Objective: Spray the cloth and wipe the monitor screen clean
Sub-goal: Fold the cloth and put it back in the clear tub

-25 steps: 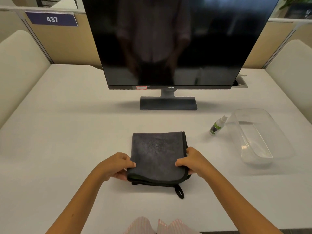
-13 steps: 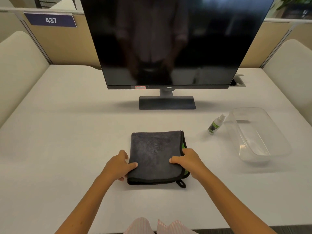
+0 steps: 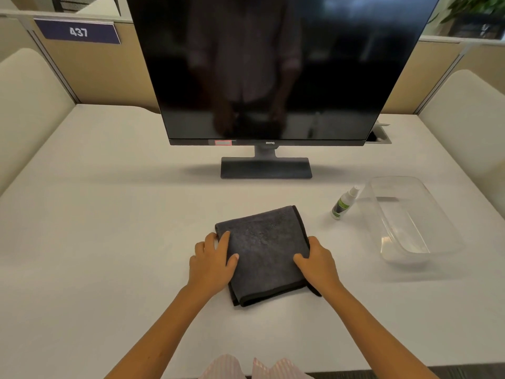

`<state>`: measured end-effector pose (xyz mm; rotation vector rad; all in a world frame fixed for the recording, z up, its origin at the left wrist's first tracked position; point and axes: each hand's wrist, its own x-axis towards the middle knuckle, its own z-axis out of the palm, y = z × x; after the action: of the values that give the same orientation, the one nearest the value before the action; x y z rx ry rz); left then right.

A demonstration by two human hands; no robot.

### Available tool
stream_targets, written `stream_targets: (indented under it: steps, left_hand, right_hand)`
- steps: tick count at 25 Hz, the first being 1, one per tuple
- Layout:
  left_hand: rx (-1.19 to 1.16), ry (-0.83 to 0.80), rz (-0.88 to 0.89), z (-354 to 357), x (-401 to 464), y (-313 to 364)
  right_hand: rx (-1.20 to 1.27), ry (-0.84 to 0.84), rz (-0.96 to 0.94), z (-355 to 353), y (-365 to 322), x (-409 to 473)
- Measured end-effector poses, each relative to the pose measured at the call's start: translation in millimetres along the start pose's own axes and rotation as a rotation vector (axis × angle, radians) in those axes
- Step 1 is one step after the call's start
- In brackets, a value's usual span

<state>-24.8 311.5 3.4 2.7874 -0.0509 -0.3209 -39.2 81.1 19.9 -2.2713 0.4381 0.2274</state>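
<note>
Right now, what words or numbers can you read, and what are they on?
"437": white digits on the dark blue sign on the partition.
"BenQ": brand on the monitor bottom bezel.
Pink-edged sticker on the bezel: too blurred to read.
Spray bottle green label: too small to read.

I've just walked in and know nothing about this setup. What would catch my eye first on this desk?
Most striking is the large black flat monitor, switched off, standing at the far middle of the white desk. In front of it lies a folded dark grey microfibre cloth, with the left hand and right hand resting on its two sides. To the right stand a small spray bottle with a green label and a clear plastic tub.
</note>
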Motion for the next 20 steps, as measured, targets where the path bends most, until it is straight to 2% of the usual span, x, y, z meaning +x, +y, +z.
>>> stream_targets:
  steps: [3, 5, 7, 9, 10, 13, 17, 20]
  left_hand:
    - [0.016, -0.011, -0.002, 5, 4, 2]
    - [-0.179, 0.009, -0.021, 3, 7, 4]
    - [-0.441, 0.04, -0.09, 1, 9, 5]
    - [-0.62, 0.06, -0.179, -6, 14, 5]
    - [-0.637, 0.076, -0.207, -9, 19, 3]
    - [-0.5, 0.133, -0.205, -23, 45, -7]
    - [-0.241, -0.085, -0.036, -34, 74, -14]
    - [-0.096, -0.116, 0.044, -38, 81, -13]
  right_hand:
    - [-0.178, 0.056, -0.012, 5, -4, 8]
    - [-0.271, 0.013, 0.024, -1, -10, 21]
    - [-0.263, -0.04, 0.047, -9, -16, 36]
    - [-0.29, -0.001, -0.06, -14, -19, 52]
    - [-0.311, 0.025, -0.146, -15, -22, 60]
    - [-0.447, -0.018, -0.348, -17, -33, 83]
    - [-0.669, -0.222, -0.363, -16, -46, 101]
    - [-0.77, -0.16, -0.396, -14, -54, 102]
